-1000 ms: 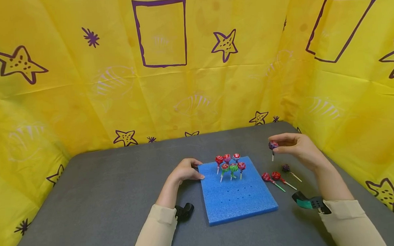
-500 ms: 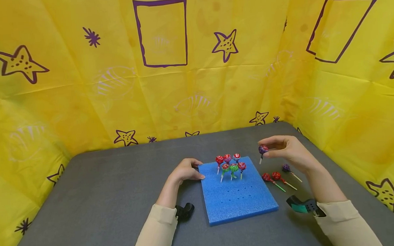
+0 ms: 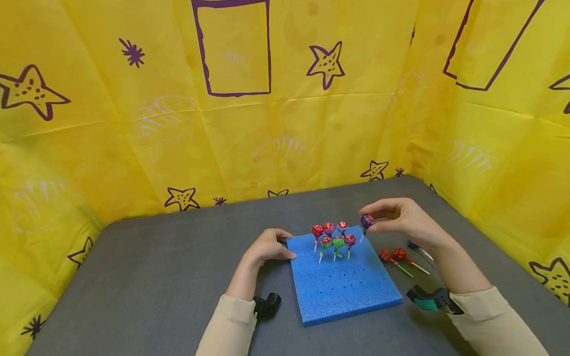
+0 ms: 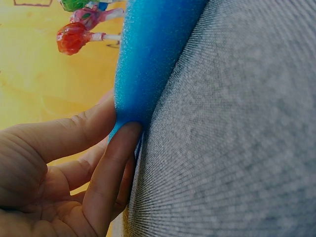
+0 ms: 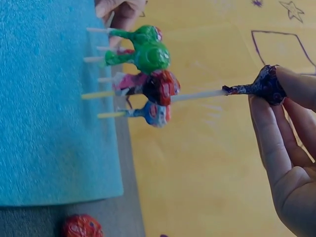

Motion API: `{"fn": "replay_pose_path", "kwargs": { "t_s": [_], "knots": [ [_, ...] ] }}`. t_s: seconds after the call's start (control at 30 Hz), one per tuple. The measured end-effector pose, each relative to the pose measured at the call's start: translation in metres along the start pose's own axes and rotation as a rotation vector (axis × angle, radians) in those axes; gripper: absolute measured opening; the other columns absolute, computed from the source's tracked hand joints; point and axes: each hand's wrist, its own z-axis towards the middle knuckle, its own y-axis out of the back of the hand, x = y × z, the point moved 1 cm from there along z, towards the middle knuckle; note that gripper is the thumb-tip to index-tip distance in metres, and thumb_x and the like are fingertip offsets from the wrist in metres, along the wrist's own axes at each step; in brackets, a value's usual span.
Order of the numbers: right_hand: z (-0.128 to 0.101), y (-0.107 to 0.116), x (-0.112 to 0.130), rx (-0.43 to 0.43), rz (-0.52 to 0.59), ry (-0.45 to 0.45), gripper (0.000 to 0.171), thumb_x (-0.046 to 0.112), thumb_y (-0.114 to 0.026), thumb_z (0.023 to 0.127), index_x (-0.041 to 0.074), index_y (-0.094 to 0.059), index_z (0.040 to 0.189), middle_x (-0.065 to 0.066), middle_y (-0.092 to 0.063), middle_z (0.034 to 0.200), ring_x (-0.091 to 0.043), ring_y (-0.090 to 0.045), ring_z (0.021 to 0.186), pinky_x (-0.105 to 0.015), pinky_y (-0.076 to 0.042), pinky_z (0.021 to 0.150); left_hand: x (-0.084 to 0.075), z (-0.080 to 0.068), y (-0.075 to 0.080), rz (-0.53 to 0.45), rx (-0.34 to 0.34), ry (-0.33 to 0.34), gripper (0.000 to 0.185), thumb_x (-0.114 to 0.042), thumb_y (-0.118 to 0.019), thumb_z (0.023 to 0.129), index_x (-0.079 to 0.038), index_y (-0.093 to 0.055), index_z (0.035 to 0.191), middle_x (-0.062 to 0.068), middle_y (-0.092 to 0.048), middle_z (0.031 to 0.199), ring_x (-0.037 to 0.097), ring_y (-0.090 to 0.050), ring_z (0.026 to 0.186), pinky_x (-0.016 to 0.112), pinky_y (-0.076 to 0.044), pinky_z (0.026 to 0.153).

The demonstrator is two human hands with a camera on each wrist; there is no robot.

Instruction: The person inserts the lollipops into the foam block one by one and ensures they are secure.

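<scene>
No legible text, label, brand, number or sign in any view.
Yellow backdrop [image 3: 282,119]: purple drawn stars, asterisks and empty rectangles only, far and on both sides; no lettering.
Lollipop wrappers [image 3: 332,235]: printed patterns too small and blurred to read.
Blue foam block [image 3: 342,284]: unmarked.
Wrist-worn devices, near left [image 3: 266,305] and near right [image 3: 431,300]: no readable marking.

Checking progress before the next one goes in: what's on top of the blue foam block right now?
Six wrapped lollipops stand upright in holes at the far end of the blue foam block. Empty holes show nearer. The right hand pinches a purple lollipop above the far right corner. Stick depth is hidden.
</scene>
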Motion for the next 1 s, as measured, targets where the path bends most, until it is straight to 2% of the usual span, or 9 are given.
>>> {"fn": "replay_pose_path", "kwargs": {
  "t_s": [0.27,0.47,0.6,0.73,0.8,0.9,1.0],
  "knots": [
    [0.005,-0.012,0.001,0.062,0.001,0.007,0.039,0.013,-0.074,0.086,-0.003,-0.066,0.121,0.01,-0.072,0.111,-0.013,-0.068,0.102,-0.028,-0.059,0.083,0.0,-0.001,0.001,0.008,-0.002,0.006,0.047,-0.005,-0.084,0.075,-0.003,-0.068,0.119,0.015,-0.063,0.11,0.017,-0.062,0.085,0.028,-0.059,0.074],
    [0.008,-0.022,0.003,0.106,0.008,0.045,0.034,0.009,-0.074,0.086,-0.001,-0.068,0.117,0.01,-0.073,0.108,-0.012,-0.07,0.096,-0.028,-0.059,0.079,0.0,0.0,0.001,0.008,0.0,0.01,0.046,-0.006,-0.083,0.076,-0.004,-0.068,0.119,0.015,-0.063,0.111,0.017,-0.062,0.086,0.029,-0.059,0.075],
    [0.009,-0.028,0.003,0.127,0.018,0.016,0.034,0.011,-0.077,0.084,0.001,-0.069,0.116,0.009,-0.074,0.109,-0.008,-0.07,0.099,-0.028,-0.059,0.08,0.0,0.0,0.001,0.015,0.0,0.014,0.046,-0.007,-0.084,0.076,-0.004,-0.068,0.119,0.015,-0.063,0.112,0.018,-0.062,0.087,0.03,-0.059,0.077],
    [0.01,-0.035,0.002,0.157,0.034,0.015,0.035,0.011,-0.077,0.084,0.0,-0.069,0.117,-0.001,-0.073,0.114,-0.004,-0.069,0.104,-0.028,-0.059,0.083,0.0,0.0,0.001,0.016,0.002,0.013,0.046,-0.007,-0.084,0.076,-0.004,-0.068,0.119,0.015,-0.062,0.113,0.018,-0.062,0.086,0.03,-0.059,0.077],
    [0.01,-0.038,0.002,0.173,0.05,0.016,0.035,0.011,-0.076,0.084,-0.001,-0.069,0.117,-0.003,-0.073,0.115,-0.005,-0.068,0.105,-0.029,-0.059,0.084,0.0,0.0,0.001,0.013,0.004,0.011,0.046,-0.006,-0.083,0.076,-0.004,-0.068,0.119,0.015,-0.063,0.113,0.017,-0.062,0.086,0.03,-0.06,0.077],
    [0.011,-0.042,0.0,0.19,0.064,0.004,0.033,0.011,-0.076,0.084,0.003,-0.07,0.116,0.001,-0.073,0.112,-0.006,-0.068,0.105,-0.029,-0.059,0.084,0.0,0.0,0.001,0.009,0.005,0.008,0.047,-0.005,-0.083,0.076,-0.003,-0.067,0.12,0.016,-0.063,0.113,0.017,-0.063,0.085,0.03,-0.06,0.076],
    [0.011,-0.045,0.0,0.207,0.06,-0.008,0.032,0.014,-0.077,0.084,0.005,-0.071,0.115,-0.004,-0.073,0.115,-0.008,-0.069,0.104,-0.031,-0.06,0.083,-0.001,0.0,0.001,0.007,0.003,0.007,0.047,-0.005,-0.083,0.076,-0.003,-0.067,0.119,0.016,-0.063,0.112,0.017,-0.063,0.085,0.03,-0.06,0.076]
  ]
}}
